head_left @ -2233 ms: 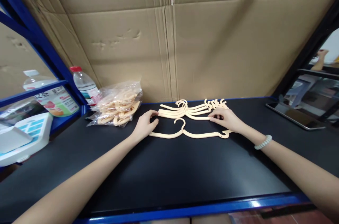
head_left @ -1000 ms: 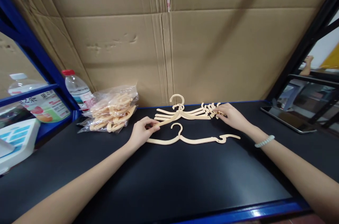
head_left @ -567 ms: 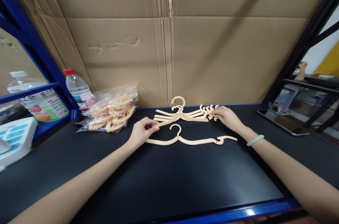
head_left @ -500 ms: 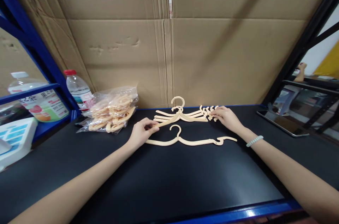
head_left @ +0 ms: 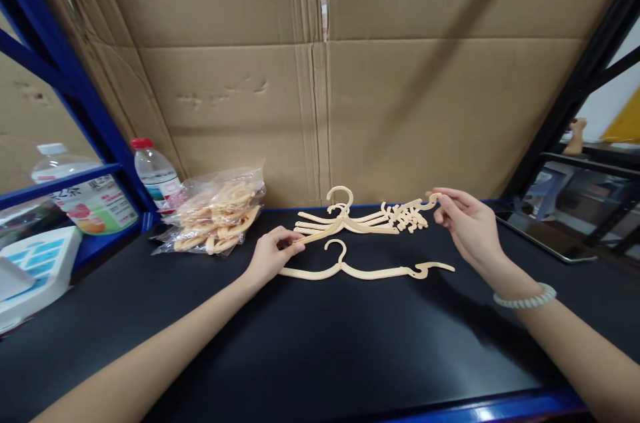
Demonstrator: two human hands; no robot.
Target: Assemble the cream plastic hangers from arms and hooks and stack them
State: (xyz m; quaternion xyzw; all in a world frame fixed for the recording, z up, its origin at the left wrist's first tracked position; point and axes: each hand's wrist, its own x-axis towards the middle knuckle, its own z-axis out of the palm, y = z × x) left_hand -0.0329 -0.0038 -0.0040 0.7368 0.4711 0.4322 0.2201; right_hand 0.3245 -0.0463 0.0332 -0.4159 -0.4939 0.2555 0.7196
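Note:
My left hand [head_left: 275,255] is closed on the left arm of a cream plastic clothes hanger [head_left: 345,223], whose hook rises over a small stack of similar hangers. My right hand [head_left: 469,226] is raised to the right of the stack, thumb and finger pinching a small cream hook piece [head_left: 434,199]. Beneath that piece, several loose hook pieces [head_left: 410,218] lie heaped at the stack's right end. Nearer to me, another hanger [head_left: 373,274] lies flat with a hook piece [head_left: 425,268] at its right tip. Its left tip is hidden by my left hand.
A clear bag [head_left: 217,213] of cream parts lies at the left by a red-capped bottle [head_left: 157,176]. Cardboard [head_left: 425,110] walls the back of the black table [head_left: 340,356]. At the right lies a phone-like slab [head_left: 545,236]; a white device [head_left: 37,270] stands far left.
My right hand has lifted away from the loose hook pieces, toward the right, with one piece pinched in it. My left hand keeps its hold on the hanger. The view has shifted slightly.

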